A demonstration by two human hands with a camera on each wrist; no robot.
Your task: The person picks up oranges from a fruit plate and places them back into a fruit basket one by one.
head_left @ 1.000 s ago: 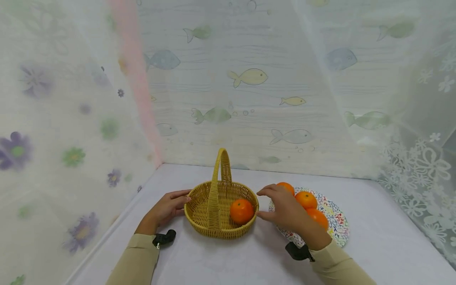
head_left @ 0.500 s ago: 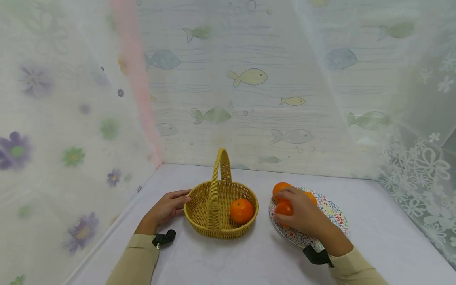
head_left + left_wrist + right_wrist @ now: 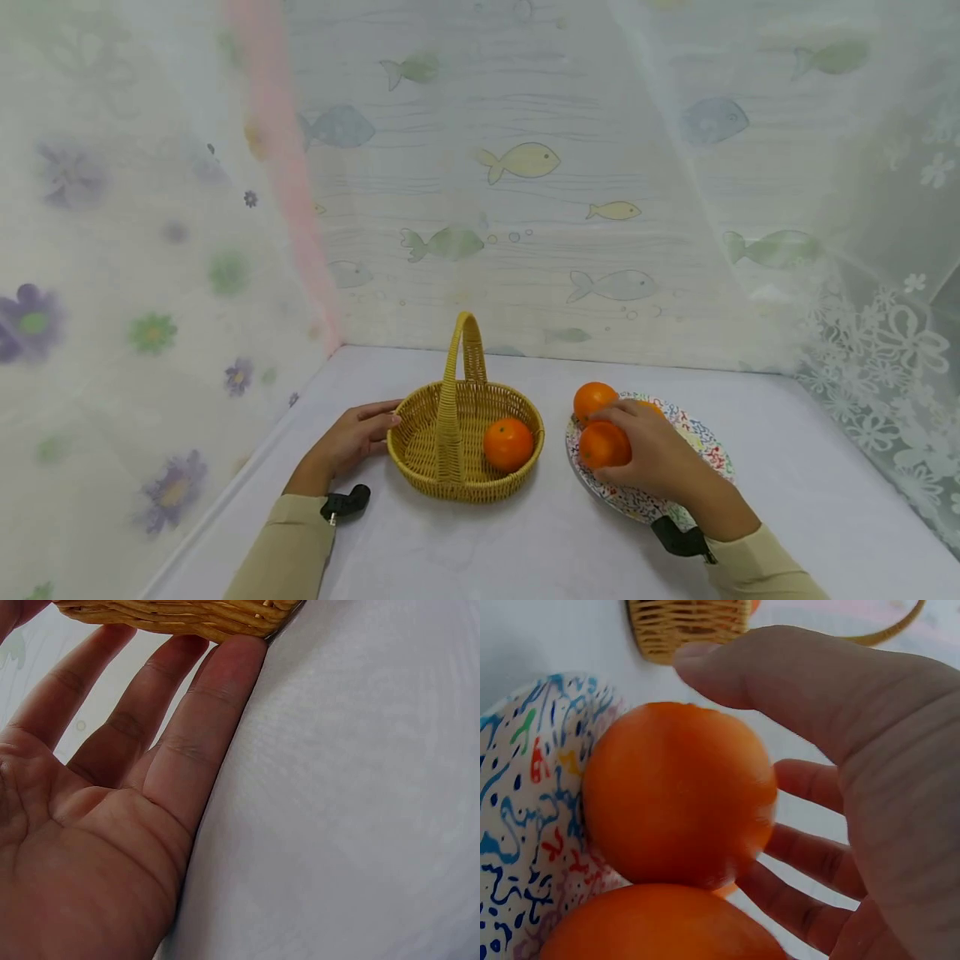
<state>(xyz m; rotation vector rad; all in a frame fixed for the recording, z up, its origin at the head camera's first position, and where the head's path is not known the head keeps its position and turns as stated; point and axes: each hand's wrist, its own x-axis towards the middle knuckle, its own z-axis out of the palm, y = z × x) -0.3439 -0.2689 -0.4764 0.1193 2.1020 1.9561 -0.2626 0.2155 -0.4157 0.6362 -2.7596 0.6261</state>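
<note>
A yellow wicker basket (image 3: 420, 487) with a tall handle holds one orange tangerine (image 3: 508, 445) at its right side. My left hand (image 3: 358, 437) rests beside the basket, fingers extended to its left wall; the left wrist view shows fingertips at the woven side (image 3: 172, 615). At the patterned plate (image 3: 708, 454), my right hand (image 3: 652, 450) reaches around a tangerine (image 3: 603, 446). In the right wrist view its fingers (image 3: 810, 855) lie spread behind that tangerine, and a gap shows between thumb and fruit. Another tangerine (image 3: 660, 930) sits close below.
A further tangerine (image 3: 595, 401) sits at the plate's back left, and one more (image 3: 651, 407) is mostly hidden behind the right hand. The white table (image 3: 480, 554) ends at a fish-printed curtain (image 3: 517, 250). A flowered curtain (image 3: 150, 400) hangs on the left.
My right hand has moved right, from beside the basket's right rim to the plate, and now surrounds a tangerine there. The left hand and basket have stayed put.
</note>
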